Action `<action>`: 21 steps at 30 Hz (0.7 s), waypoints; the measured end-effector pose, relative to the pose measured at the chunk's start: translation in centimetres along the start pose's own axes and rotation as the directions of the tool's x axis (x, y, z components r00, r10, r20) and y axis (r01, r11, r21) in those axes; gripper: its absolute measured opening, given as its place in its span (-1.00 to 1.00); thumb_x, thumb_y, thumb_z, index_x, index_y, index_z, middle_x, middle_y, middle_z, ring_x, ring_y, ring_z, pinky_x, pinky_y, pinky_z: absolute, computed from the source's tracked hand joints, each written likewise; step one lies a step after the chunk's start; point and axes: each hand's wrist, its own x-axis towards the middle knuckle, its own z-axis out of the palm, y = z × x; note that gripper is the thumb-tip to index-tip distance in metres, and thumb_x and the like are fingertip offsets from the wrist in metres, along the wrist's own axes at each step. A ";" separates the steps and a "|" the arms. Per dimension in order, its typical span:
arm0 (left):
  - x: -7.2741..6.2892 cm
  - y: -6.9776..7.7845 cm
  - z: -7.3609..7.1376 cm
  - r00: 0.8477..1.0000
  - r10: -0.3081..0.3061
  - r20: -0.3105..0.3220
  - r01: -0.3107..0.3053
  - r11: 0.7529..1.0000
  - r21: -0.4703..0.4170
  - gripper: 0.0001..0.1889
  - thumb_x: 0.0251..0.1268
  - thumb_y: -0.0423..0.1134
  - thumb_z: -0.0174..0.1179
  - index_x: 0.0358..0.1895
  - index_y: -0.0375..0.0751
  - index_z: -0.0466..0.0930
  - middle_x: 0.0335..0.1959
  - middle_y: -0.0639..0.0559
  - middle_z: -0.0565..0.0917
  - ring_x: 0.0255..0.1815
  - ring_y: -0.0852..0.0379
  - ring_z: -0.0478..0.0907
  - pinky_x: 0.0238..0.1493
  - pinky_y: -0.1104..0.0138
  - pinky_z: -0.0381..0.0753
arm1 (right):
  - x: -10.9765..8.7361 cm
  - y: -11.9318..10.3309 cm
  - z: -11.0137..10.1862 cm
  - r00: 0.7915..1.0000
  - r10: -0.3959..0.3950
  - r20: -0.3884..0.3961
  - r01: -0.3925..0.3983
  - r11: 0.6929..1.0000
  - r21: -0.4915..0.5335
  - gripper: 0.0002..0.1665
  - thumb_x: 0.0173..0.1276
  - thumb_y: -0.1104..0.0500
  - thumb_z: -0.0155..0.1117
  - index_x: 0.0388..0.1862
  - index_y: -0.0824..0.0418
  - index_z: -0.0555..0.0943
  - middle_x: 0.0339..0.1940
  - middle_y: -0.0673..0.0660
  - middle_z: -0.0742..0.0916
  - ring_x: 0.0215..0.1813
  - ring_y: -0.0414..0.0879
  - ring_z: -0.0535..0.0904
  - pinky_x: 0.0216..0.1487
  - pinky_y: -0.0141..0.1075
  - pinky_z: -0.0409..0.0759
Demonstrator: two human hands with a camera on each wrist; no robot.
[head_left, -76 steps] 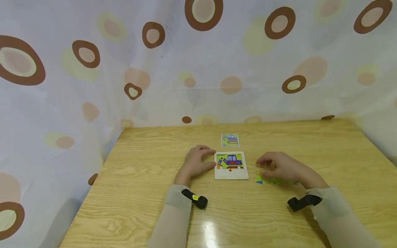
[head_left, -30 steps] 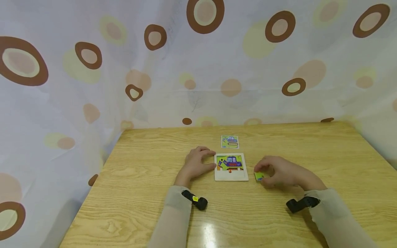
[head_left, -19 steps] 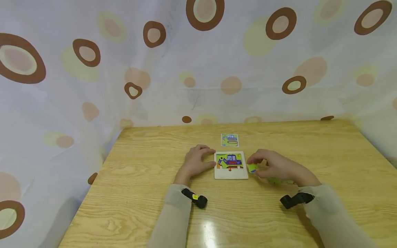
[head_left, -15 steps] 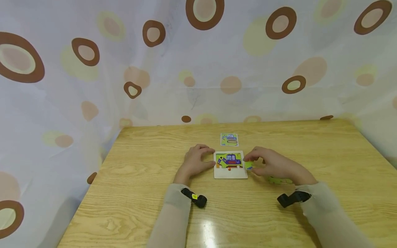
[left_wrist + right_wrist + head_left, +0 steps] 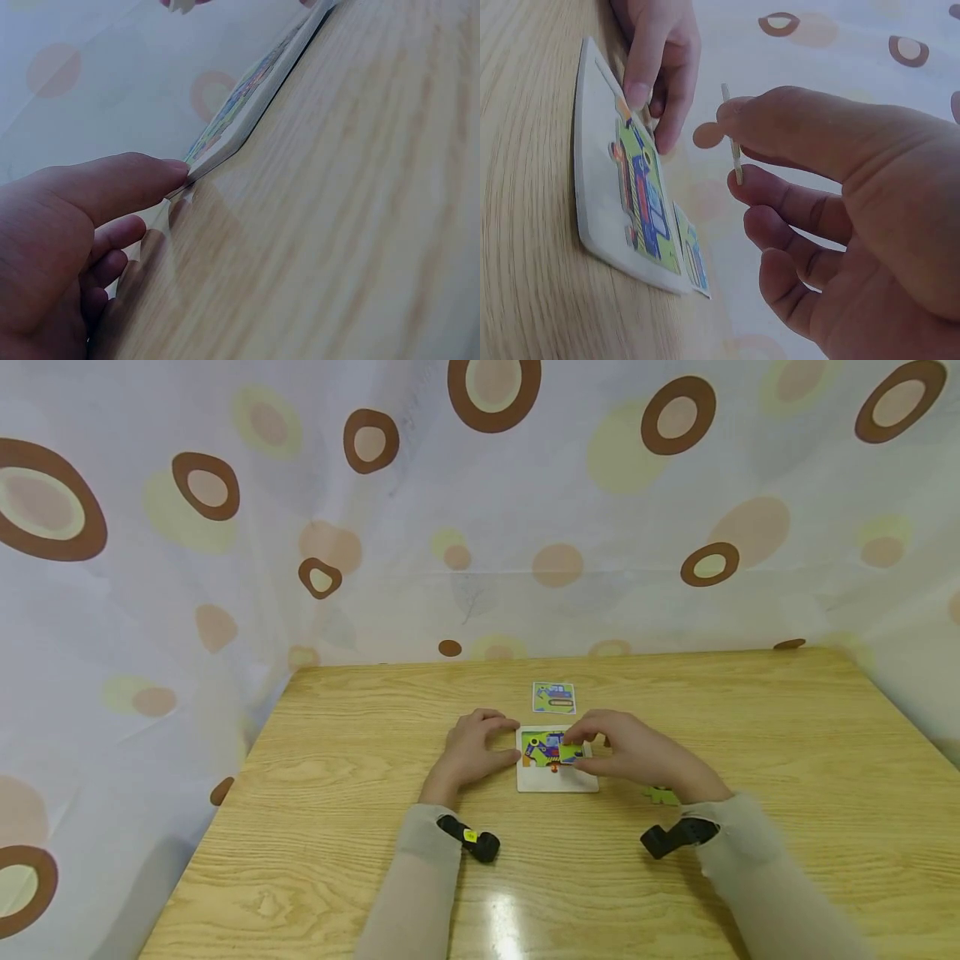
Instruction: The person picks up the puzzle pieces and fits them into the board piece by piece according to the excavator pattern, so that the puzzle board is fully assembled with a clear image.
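A white puzzle board lies flat on the table, its upper part filled with an excavator picture and its lower strip blank white. The left hand touches the board's left edge with thumb and index finger spread apart. Over the right part of the board, the right hand pinches a green and blue puzzle piece between thumb and fingers. The right wrist view shows that piece edge-on, apart from the board. In the left wrist view the thumb meets the board's side.
A small excavator picture card lies just behind the board. Green puzzle pieces lie on the wooden table to the right, partly covered by the right forearm. A patterned curtain hangs behind the table.
The right hand has taken a puzzle piece from the ones at right and carried it left to above the board. The left hand stays at the board's edge.
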 end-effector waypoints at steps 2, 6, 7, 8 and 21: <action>0.0 0.0 0.0 1.000 0.000 0.002 0.000 1.000 0.003 -0.51 0.24 0.01 0.34 0.25 0.09 0.59 0.32 0.01 0.41 0.35 -0.09 0.25 0.34 -0.02 0.16 | 0.4 -0.2 0.3 1.000 -0.015 0.000 0.015 1.000 0.000 -0.74 0.32 0.14 0.41 -0.03 0.14 0.70 -0.09 -0.02 0.68 -0.04 0.06 0.57 -0.03 0.03 0.55; 0.1 -0.1 0.0 1.000 0.001 0.005 -0.001 1.000 0.007 -0.51 0.24 0.02 0.34 0.25 0.10 0.59 0.32 0.01 0.41 0.34 -0.09 0.26 0.34 -0.02 0.16 | 1.2 -0.4 1.0 0.998 -0.062 0.005 0.062 0.998 -0.017 -0.80 0.31 0.16 0.42 -0.11 0.17 0.73 -0.12 0.01 0.70 -0.07 0.06 0.59 -0.05 0.03 0.57; 0.1 -0.2 0.0 1.000 0.001 0.004 -0.001 1.000 0.010 -0.51 0.25 0.03 0.34 0.25 0.10 0.59 0.32 0.02 0.41 0.34 -0.08 0.26 0.33 -0.02 0.17 | 1.5 -0.5 1.2 0.997 -0.075 0.007 0.075 0.997 -0.020 -0.81 0.31 0.16 0.42 -0.12 0.17 0.73 -0.13 0.01 0.70 -0.08 0.05 0.59 -0.06 0.03 0.58; 0.1 -0.2 0.0 1.000 0.001 0.003 -0.001 1.000 0.016 -0.51 0.25 0.03 0.33 0.25 0.11 0.59 0.32 0.03 0.41 0.34 -0.08 0.26 0.33 -0.02 0.17 | 1.7 -0.4 1.4 0.996 -0.093 0.010 0.093 0.995 -0.028 -0.82 0.31 0.16 0.42 -0.13 0.17 0.74 -0.15 0.01 0.70 -0.09 0.03 0.60 -0.07 0.01 0.59; 0.2 -0.4 0.1 1.000 0.013 0.001 -0.013 1.000 0.025 -0.52 0.25 0.05 0.33 0.24 0.12 0.59 0.31 0.04 0.42 0.32 -0.08 0.28 0.31 -0.03 0.19 | 3.0 -0.2 4.0 0.994 -0.092 0.054 0.097 0.991 -0.089 -0.85 0.30 0.17 0.42 -0.17 0.16 0.76 -0.21 -0.03 0.70 -0.17 -0.13 0.59 -0.13 -0.20 0.59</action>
